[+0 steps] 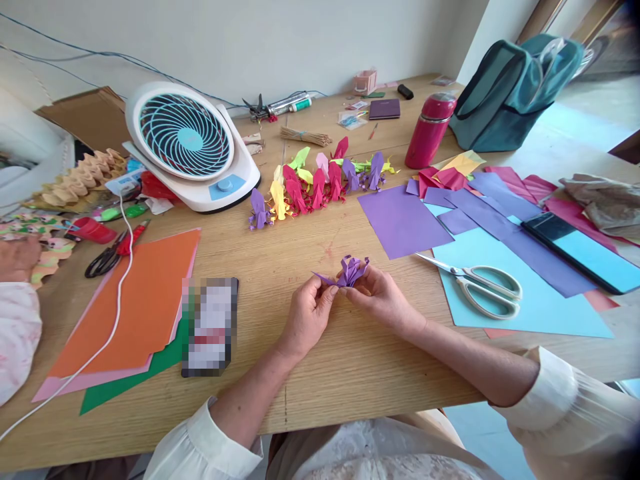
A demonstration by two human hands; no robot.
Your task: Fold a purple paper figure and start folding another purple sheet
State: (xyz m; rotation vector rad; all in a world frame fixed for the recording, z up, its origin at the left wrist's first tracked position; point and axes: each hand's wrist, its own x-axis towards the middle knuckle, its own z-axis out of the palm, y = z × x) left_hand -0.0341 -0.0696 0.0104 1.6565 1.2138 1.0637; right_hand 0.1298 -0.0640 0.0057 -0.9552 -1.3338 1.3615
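Note:
A purple folded-paper figure (351,272) with several pointed, curled tips is held between my two hands, just above the wooden table. My left hand (311,308) pinches a thin pointed end of it between thumb and fingers. On the other side my right hand (384,299) grips its base, the fingers partly hidden behind the paper. Beyond my hands stands a cluster of finished-looking folded-paper figures (317,190) in red, yellow, green, pink and purple. White-handled scissors (487,288) lie to the right on a light-blue paper sheet (545,317), near a purple sheet (405,223).
Left are orange paper (130,307), a blurred-out phone (210,327), a white cable (120,300), black-and-red scissors (113,253) and another person's sleeve (17,340). A fan (187,143) stands behind. A red flask (430,130), teal bag (510,100) and black phone (583,250) are right.

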